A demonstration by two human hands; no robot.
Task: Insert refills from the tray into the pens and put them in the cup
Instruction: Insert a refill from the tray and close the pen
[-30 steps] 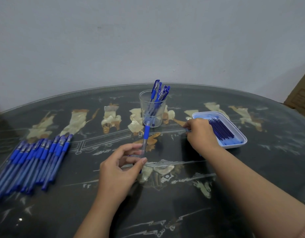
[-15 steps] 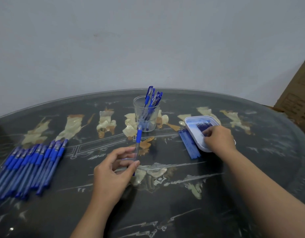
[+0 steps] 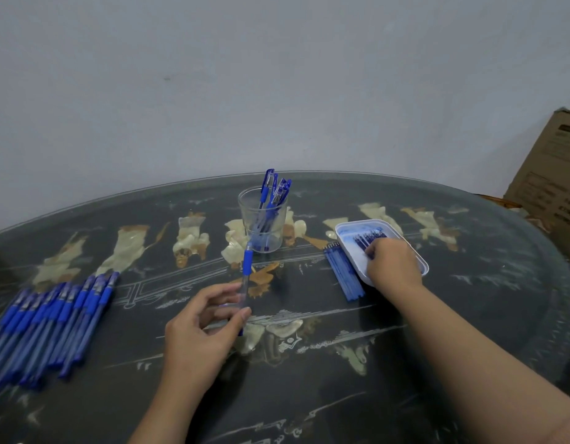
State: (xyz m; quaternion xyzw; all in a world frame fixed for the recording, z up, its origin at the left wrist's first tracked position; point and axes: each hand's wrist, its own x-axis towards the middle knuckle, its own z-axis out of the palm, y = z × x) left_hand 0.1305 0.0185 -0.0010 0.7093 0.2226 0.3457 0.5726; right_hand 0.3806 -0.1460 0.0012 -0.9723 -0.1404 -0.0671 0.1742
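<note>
My left hand [image 3: 206,322] pinches a clear pen [image 3: 246,274] with a blue grip, held upright at mid table. A clear plastic cup [image 3: 262,219] behind it holds several blue pens. To the right stands a white tray [image 3: 415,251] with dark blue refills [image 3: 368,237]. My right hand [image 3: 392,262] rests in the tray with its fingertips on the refills; whether it grips one is hidden. A bundle of light blue refills [image 3: 344,275] lies on the table just left of the tray.
A row of several blue pens [image 3: 49,325] lies at the left of the dark glass-topped round table [image 3: 309,379]. A cardboard box [image 3: 553,174] stands beyond the table's right edge. A plain wall rises behind.
My right hand left the light blue bundle beside the tray and moved into the tray onto the dark refills. The camera view tilted up. My left hand kept the pen upright.
</note>
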